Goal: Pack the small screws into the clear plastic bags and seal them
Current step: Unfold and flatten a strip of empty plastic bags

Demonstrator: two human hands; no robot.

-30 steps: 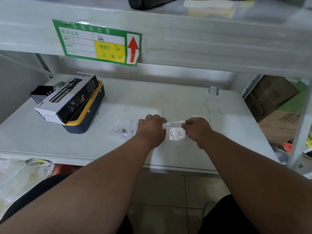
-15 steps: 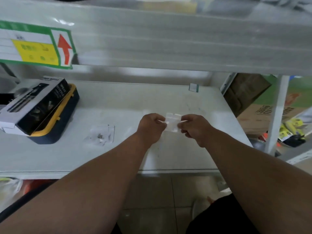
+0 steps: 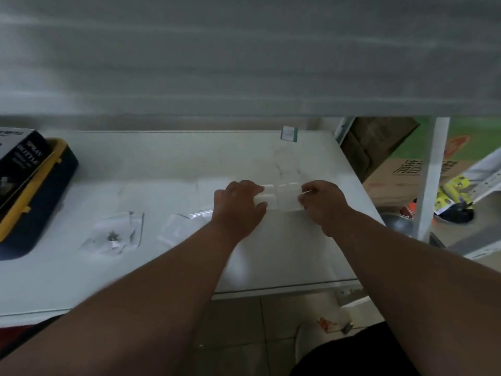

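Note:
I hold a small clear plastic bag [image 3: 283, 198] stretched between both hands, just above the white shelf [image 3: 168, 164]. My left hand [image 3: 237, 206] pinches its left edge and my right hand [image 3: 322, 203] pinches its right edge. Whether screws are inside this bag is too blurred to tell. Another clear bag [image 3: 115, 236] with a few small dark screws lies flat on the shelf to the left. An empty-looking clear bag [image 3: 176, 229] lies between that one and my left wrist.
A black-and-white spray bottle box [image 3: 19, 164] rests on a dark blue and yellow case [image 3: 35, 213] at the far left. An upper shelf [image 3: 244, 58] hangs low overhead. A white upright post [image 3: 431, 177] and cardboard boxes [image 3: 401, 169] stand to the right.
The camera has swung right and down, so the green label left the view. My hands have drawn apart along the bag's top edge while holding it.

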